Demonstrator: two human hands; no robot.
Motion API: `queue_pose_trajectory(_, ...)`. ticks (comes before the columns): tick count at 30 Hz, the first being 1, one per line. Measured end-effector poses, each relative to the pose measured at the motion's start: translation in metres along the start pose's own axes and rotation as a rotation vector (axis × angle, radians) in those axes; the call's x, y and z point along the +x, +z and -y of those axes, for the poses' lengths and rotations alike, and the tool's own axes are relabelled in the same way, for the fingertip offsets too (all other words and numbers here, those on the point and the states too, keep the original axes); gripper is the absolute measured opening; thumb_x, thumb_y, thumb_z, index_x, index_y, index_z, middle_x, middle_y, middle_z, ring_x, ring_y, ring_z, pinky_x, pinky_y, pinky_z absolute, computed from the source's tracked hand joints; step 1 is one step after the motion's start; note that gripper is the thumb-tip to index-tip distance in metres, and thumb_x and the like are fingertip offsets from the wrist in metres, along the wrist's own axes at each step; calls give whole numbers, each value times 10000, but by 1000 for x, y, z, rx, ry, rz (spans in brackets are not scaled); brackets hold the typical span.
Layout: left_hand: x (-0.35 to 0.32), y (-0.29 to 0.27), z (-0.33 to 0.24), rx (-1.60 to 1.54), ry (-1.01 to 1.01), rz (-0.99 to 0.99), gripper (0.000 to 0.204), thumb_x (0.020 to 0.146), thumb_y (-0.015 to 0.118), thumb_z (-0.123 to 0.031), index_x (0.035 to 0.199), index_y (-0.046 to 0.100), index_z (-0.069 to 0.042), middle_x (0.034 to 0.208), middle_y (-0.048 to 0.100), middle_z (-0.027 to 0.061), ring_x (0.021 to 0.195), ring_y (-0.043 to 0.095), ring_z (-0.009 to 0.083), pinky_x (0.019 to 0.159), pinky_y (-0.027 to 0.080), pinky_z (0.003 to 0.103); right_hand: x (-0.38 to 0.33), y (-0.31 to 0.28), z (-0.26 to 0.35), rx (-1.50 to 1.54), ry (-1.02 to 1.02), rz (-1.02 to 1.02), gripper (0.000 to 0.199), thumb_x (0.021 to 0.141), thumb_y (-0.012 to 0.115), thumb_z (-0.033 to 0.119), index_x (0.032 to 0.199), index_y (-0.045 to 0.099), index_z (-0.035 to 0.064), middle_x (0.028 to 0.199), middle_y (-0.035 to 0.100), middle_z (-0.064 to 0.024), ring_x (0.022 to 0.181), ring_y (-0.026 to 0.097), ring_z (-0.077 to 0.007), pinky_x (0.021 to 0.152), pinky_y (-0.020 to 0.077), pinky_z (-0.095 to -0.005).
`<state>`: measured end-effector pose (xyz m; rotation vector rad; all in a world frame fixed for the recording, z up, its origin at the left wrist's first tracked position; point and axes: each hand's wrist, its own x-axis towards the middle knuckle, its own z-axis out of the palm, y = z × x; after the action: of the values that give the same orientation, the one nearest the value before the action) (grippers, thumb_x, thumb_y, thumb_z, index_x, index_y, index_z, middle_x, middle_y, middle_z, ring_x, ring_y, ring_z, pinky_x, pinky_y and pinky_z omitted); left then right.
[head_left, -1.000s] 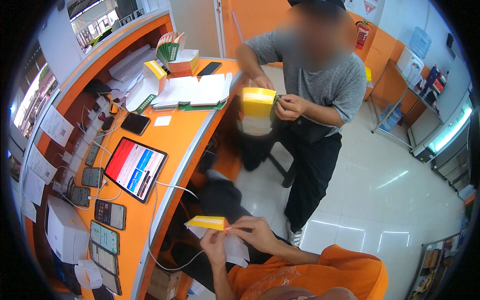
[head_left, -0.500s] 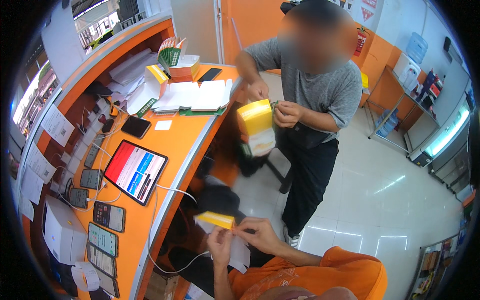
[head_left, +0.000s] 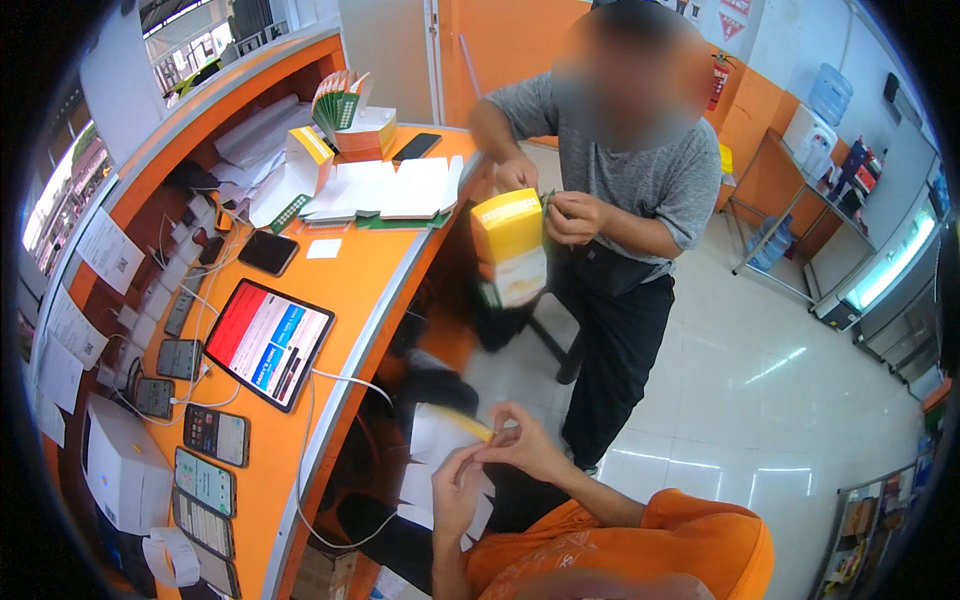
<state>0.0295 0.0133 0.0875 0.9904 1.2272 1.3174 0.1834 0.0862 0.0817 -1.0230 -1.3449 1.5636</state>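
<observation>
A partly opened carton [head_left: 432, 442], white inside with a yellow edge strip, hangs over my lap. Closed on its lower right edge is my left hand [head_left: 456, 492]. Just above, my right hand [head_left: 527, 448] pinches the end of the yellow strip, fingertips near those of the left. Part of the carton's lower flaps lies behind my left hand. Across from me, a person in a grey shirt holds a yellow and white carton [head_left: 512, 228] with green edges in both hands.
At my left is an orange counter [head_left: 262, 420] with a grey edge. On it lie a tablet [head_left: 270, 342], several phones [head_left: 207, 480], flattened white cartons [head_left: 385, 190] and a stack of folded cartons [head_left: 362, 135]. A white cable [head_left: 305, 450] droops over the counter's edge.
The carton in my hands has turned, showing more of its white inside. My right hand has shifted up and right, my left slightly right. The other person's carton has moved slightly.
</observation>
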Motion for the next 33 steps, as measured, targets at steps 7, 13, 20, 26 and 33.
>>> queue_pose_trajectory(7,-5,29,-15,515,261,83,227,847,678,40,1071,669,2,1020,686,164,930,680,330,828,540,385,-13,-47,4,-82,139,336,571,917,754,229,1385,478,55,1151,617,-110,1054,636,-173,886,539,-299)
queue_pose_trajectory(13,-31,37,-3,717,539,381,188,785,657,6,946,709,-77,928,696,74,925,675,276,834,501,414,-29,-92,26,-114,304,172,552,1012,598,359,1464,431,88,1233,626,-132,1141,586,-223,957,515,-379)
queue_pose_trajectory(20,-41,32,0,936,522,534,170,784,614,-27,922,709,-52,954,697,69,1064,642,236,949,446,431,-39,-109,42,-459,222,204,358,934,649,287,1113,699,-19,1078,713,-177,984,668,-263,907,522,-351)
queue_pose_trajectory(26,-34,16,1,1140,392,646,235,845,621,-40,1071,672,-6,1191,641,179,1250,550,375,1148,344,515,-50,-115,13,-439,362,93,317,883,672,231,1029,696,-50,912,699,-164,870,658,-229,822,513,-342)
queue_pose_trajectory(33,-52,30,-11,992,167,415,336,925,678,-162,1202,629,22,1320,580,233,1257,534,431,1078,418,486,-68,-63,-7,-371,276,-22,270,915,706,199,955,703,-68,795,697,-128,776,639,-132,725,512,-300)
